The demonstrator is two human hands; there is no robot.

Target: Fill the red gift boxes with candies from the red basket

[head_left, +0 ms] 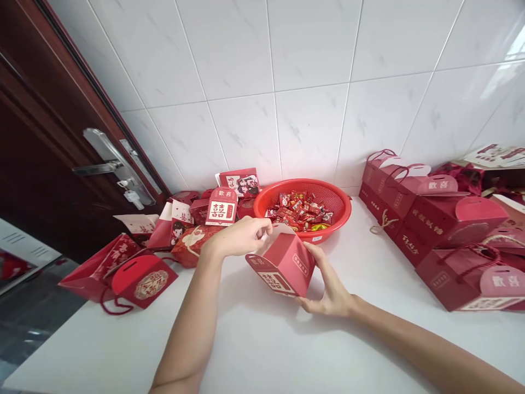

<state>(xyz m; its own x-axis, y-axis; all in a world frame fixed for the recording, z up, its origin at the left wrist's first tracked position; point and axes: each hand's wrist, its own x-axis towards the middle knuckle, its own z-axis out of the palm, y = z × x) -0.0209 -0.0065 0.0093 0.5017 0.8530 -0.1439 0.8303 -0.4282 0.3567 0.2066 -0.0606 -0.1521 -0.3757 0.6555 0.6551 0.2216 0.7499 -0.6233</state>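
Observation:
A red gift box (287,260) with gold lettering is tilted above the white table, its top flaps apart. My right hand (328,290) grips it from the right side, thumb and fingers on its edges. Over the box's upper left flap is my left hand (241,236), its fingers curled together; what they hold, if anything, is hidden. Just behind the box stands a red plastic basket (342,221) with many wrapped candies (299,210) in it.
Red gift boxes and bags (143,282) crowd the left of the white table (254,350). More red boxes with rope handles (447,219) are lined up at the right. A tiled wall (241,131) is behind, and a dark door (53,126) at the left.

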